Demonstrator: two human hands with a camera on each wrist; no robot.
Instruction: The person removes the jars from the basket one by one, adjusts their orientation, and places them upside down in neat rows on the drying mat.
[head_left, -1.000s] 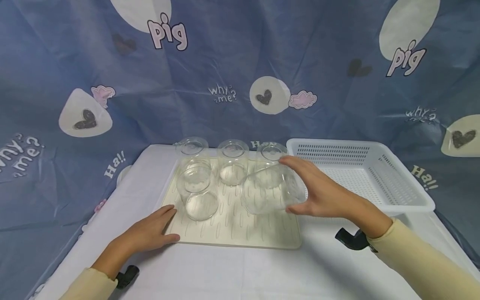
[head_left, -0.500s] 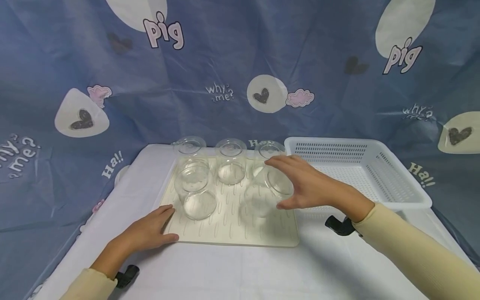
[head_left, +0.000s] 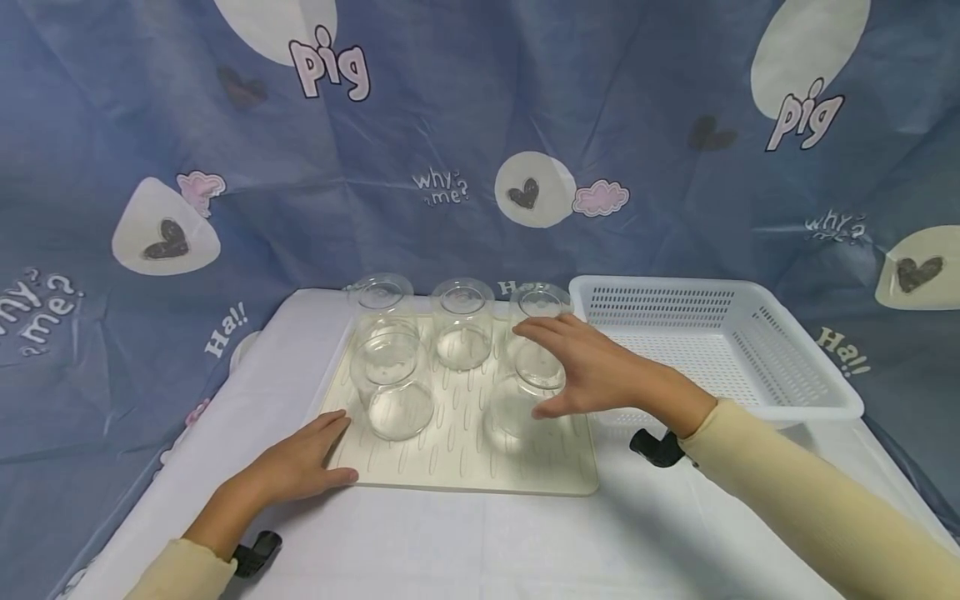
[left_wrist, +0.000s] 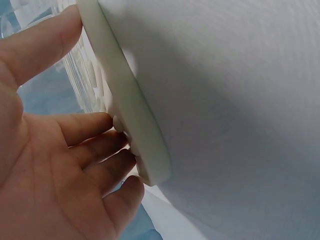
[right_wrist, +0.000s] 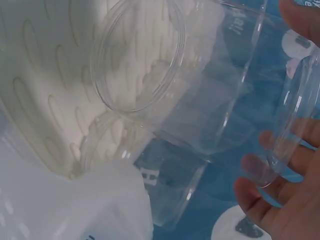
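My right hand [head_left: 603, 371] grips a clear cup [right_wrist: 215, 85] around its base end, fingers on one side and thumb on the other. The cup points mouth-down over the front right of a cream ridged mat [head_left: 461, 458]. Its rim is close over the mat. On the mat's left front edge rests my left hand [head_left: 296, 467], fingers loosely extended; in the left wrist view the fingertips [left_wrist: 125, 157] touch the mat's rim. Another upturned clear cup [head_left: 400, 408] stands at the front left of the mat.
Several more clear cups, such as the middle one [head_left: 462, 333], stand upside down along the back of the mat. A white perforated basket [head_left: 813, 410] stands to the right. Behind the white-covered table [head_left: 420, 550] hangs a blue printed cloth [head_left: 420, 100].
My right hand has moved left, turning the cup from lying sideways to nearly upright, mouth-down, and lowering it toward the mat. The left hand has stayed in place.
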